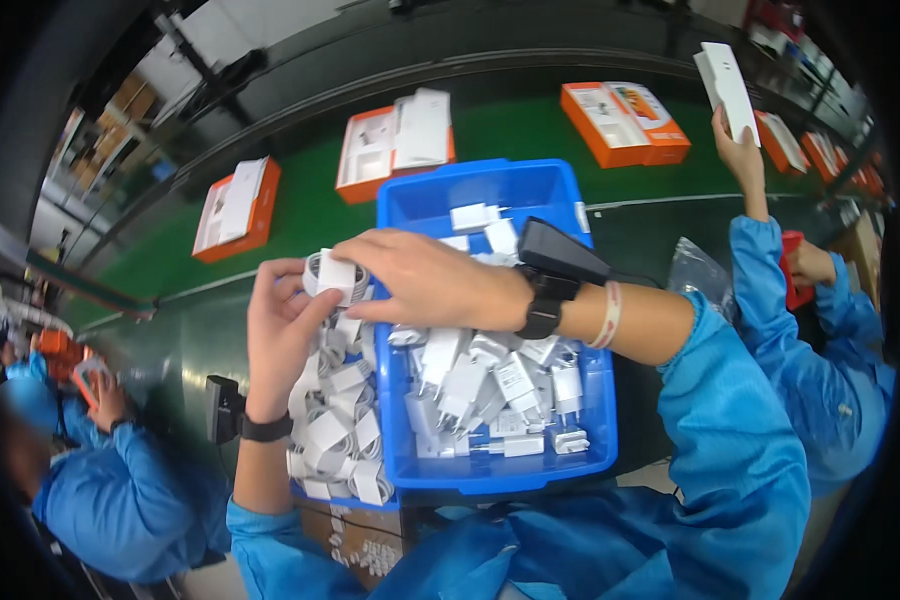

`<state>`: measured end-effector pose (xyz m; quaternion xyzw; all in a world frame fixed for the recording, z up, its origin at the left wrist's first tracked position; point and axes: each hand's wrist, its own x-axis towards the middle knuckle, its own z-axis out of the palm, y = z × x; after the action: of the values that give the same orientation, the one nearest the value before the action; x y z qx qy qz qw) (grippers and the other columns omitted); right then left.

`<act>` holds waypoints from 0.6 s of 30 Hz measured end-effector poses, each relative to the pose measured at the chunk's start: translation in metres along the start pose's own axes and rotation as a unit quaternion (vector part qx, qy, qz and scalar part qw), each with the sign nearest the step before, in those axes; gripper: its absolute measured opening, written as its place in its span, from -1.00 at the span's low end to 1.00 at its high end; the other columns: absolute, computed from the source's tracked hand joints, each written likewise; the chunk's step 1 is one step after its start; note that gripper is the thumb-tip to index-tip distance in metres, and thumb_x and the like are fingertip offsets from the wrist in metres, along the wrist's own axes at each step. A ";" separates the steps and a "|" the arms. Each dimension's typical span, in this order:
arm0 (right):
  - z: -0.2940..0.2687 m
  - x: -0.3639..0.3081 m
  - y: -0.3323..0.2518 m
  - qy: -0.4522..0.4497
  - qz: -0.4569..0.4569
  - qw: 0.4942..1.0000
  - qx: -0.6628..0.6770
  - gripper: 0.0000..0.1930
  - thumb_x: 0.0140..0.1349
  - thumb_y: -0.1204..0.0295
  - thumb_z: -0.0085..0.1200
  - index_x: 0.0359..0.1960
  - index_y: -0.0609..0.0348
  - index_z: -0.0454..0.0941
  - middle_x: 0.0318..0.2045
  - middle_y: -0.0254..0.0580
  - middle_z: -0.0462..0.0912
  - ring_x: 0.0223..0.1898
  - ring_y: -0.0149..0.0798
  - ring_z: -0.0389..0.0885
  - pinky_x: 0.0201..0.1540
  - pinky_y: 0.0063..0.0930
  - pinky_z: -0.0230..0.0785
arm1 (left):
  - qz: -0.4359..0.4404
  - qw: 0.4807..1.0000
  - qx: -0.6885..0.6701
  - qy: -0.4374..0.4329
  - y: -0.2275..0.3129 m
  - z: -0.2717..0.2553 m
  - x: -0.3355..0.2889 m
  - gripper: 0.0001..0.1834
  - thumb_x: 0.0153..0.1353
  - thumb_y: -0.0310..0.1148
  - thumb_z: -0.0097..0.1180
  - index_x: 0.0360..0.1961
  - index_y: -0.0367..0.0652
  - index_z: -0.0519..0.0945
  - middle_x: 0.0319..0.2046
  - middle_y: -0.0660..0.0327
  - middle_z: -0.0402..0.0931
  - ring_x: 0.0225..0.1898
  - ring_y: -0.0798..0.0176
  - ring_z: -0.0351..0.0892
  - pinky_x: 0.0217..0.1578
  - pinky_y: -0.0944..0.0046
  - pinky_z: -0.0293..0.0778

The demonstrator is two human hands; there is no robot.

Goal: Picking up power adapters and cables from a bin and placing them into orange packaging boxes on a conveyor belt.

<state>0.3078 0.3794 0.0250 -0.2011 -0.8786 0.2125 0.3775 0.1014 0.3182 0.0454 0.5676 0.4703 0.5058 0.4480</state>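
A coiled white charging cable with a white paper band is held above the left edge of the blue bin. The thumb and fingers of my left hand close round its left side. My right hand reaches across the bin and pinches the coil from the right. Beneath my hands, a pile of banded cables lies beside the bin. White plug chargers fill much of the blue bin, partly covered by my right forearm.
Orange boxes with white inserts, one at left, one at centre and one at right, sit on the green conveyor belt. At right a co-worker's hand raises a white tray. Another person works at left.
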 end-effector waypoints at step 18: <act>-0.061 -0.038 0.014 -0.009 0.174 0.985 -0.002 -0.79 0.17 0.42 0.14 -0.20 0.27 0.58 -0.30 -0.03 0.67 -0.24 -0.05 0.68 -0.19 -0.31 0.51 | 0.172 0.939 0.279 -0.102 -0.013 0.047 0.018 -0.70 0.26 -0.56 0.12 0.03 -0.31 0.51 -0.05 0.05 0.55 0.00 0.16 0.58 0.03 0.25 0.51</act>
<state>0.3805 0.3849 0.0336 -0.3499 -0.8341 0.2749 0.3259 0.1480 0.3369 0.0309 0.7906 0.4398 0.3630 0.2231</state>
